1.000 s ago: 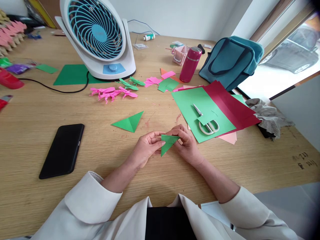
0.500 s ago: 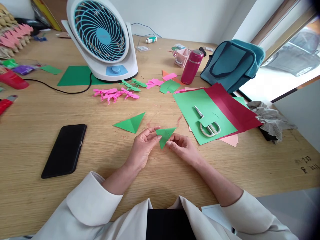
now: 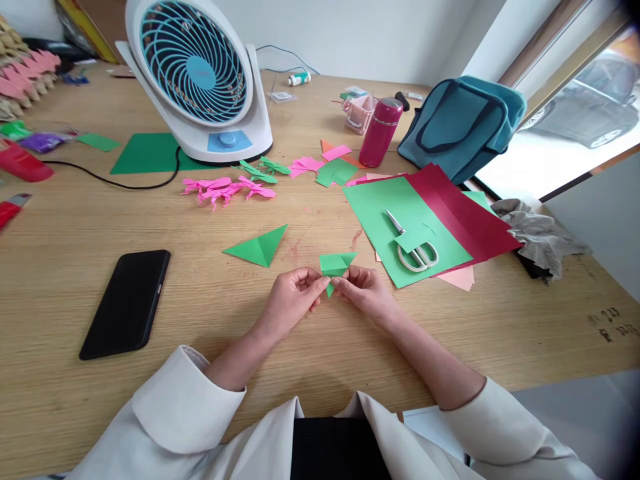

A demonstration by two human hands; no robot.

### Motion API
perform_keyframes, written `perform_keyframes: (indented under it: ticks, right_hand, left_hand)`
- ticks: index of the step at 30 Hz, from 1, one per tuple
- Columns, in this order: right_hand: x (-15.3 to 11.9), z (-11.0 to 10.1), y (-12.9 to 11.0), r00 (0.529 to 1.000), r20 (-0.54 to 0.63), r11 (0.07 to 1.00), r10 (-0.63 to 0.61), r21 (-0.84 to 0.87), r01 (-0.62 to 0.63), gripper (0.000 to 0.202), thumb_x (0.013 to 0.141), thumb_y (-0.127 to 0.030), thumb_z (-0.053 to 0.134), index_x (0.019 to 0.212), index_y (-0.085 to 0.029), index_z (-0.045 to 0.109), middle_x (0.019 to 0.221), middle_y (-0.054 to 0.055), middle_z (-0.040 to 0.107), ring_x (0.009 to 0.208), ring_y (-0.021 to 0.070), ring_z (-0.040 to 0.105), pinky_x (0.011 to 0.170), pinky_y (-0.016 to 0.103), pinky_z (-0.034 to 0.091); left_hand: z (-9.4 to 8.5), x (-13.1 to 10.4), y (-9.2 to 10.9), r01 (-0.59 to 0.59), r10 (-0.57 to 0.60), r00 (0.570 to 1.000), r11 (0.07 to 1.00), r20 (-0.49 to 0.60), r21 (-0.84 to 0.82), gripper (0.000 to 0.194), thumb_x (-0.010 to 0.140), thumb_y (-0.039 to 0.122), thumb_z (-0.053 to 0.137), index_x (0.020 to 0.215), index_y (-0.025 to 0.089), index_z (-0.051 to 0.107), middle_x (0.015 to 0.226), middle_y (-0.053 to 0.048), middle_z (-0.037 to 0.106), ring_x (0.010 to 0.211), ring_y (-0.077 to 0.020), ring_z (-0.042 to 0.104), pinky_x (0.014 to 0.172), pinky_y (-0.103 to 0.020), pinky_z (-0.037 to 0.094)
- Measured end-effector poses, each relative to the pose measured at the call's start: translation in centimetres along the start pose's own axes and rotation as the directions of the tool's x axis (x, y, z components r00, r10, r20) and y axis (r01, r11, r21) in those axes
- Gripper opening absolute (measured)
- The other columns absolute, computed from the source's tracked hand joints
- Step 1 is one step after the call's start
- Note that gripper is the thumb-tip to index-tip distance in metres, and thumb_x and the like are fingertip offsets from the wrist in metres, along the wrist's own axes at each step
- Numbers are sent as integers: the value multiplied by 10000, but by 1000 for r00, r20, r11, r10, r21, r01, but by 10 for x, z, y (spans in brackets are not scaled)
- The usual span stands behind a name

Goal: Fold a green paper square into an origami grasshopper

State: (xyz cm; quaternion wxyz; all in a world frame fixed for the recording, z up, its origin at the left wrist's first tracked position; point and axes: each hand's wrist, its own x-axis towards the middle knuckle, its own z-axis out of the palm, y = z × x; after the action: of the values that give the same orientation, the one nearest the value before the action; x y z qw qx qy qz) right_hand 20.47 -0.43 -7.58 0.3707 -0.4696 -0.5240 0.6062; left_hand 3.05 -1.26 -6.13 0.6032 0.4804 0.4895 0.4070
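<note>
Between my two hands is a small green folded paper (image 3: pixel 334 264), raised a little above the table with a point hanging downward. My left hand (image 3: pixel 295 293) pinches its lower left part with thumb and fingers. On the other side my right hand (image 3: pixel 367 290) grips it, thumb close to the left thumb. The fingers cover part of the folds. Left of the hands, a green paper triangle (image 3: pixel 259 247) with a crease lies flat on the wood.
A black phone (image 3: pixel 125 305) lies at left. Scissors (image 3: pixel 417 250) rest on green sheets (image 3: pixel 365 200) over red paper (image 3: pixel 465 220). Behind stand a fan (image 3: pixel 200 80), a pink flask (image 3: pixel 381 132) and a teal bag (image 3: pixel 463 130). Pink folded figures (image 3: pixel 220 190) lie near the fan.
My left hand has shifted right along the paper, bringing both thumbs close together at its lower part. The top-left of the paper now has a squarer outline. The view has shifted slightly.
</note>
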Motion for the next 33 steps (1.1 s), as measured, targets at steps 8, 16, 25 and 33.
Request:
perform_keyframes:
  ticks: [8, 16, 25, 33]
  right_hand:
    - [-2, 2, -8, 1000, 6, 1000, 4, -24, -4, 425, 758, -554, 726, 667, -181, 545, 583, -37, 501, 539, 92, 394, 522, 247, 281]
    - [-3, 3, -16, 1000, 7, 998, 13, -68, -13, 462, 740, -611, 715, 663, -180, 569, 582, -21, 523, 549, 104, 415, 529, 251, 306]
    - [-4, 2, -13, 1000, 30, 996, -2, -84, 5, 457, 778, -610, 682, 682, -173, 589, 609, -12, 541, 561, 104, 418, 537, 253, 312]
    - [-5, 4, -12, 994, 106, 992, -21, -121, 34, 447, 773, -588, 698, 686, -167, 577, 609, -36, 456, 577, 95, 353, 533, 252, 255]
  left_hand:
    - [2, 0, 1, 61, -62, 998, 997, -24, -44, 299, 729, 395, 727, 644, 153, 575, 561, 39, 556, 438, -56, 460, 405, -186, 378]
    - [4, -1, 6, 122, -127, 991, 983, -27, -140, 337, 654, 416, 784, 626, 145, 586, 571, 32, 554, 452, -53, 447, 403, -187, 379]
    - [4, -1, 8, 146, -154, 988, 969, -25, -201, 366, 622, 424, 819, 633, 140, 590, 590, 29, 555, 471, -47, 429, 391, -179, 348]
    - [5, 0, 3, 86, -108, 990, 970, -87, -227, 371, 630, 425, 828, 652, 148, 583, 595, 41, 543, 469, -48, 414, 387, -178, 348]
